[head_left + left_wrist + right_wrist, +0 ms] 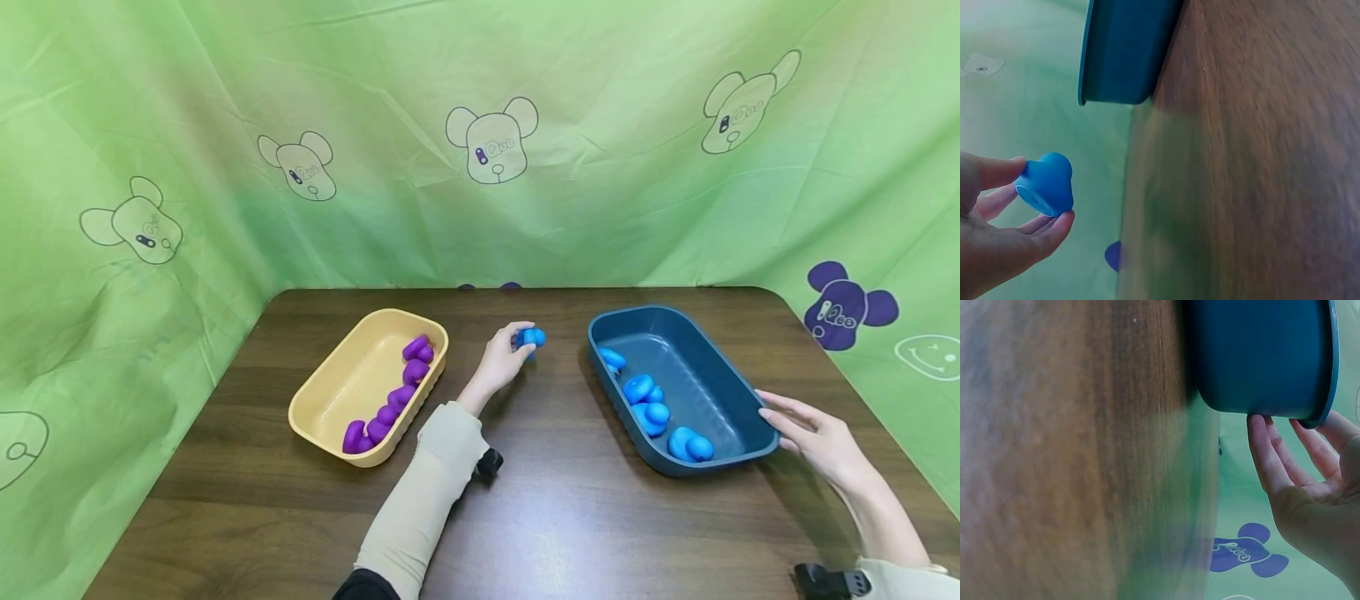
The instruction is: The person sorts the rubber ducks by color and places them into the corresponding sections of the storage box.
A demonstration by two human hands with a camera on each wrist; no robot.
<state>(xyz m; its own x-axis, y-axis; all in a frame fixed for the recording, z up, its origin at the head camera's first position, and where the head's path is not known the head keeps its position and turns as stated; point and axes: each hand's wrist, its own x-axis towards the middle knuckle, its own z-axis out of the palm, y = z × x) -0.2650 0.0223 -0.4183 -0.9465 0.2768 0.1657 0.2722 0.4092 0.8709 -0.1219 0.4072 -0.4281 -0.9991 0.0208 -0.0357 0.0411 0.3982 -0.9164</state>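
Note:
My left hand [501, 357] pinches a small blue rubber duck [533, 337] between thumb and fingertips, in the space between two trays. The left wrist view shows the duck's [1047, 184] round flat base turned partly toward the camera. At the right, fingertips of my right hand [821, 437] touch the outer end of the dark blue tray [731, 396]. Its fingers are fairly straight against the tray wall [1260, 369], near the rim. Several blue ducks [651, 417] lie along the left side inside that tray.
A yellow tray [330, 400] stands on the left of the brown wooden table [525, 517], with several purple ducks [401, 396] along its right side. Green cloth [390, 217] with printed bear heads hangs behind and beside the table. Each wrist carries a black strapped device [489, 463].

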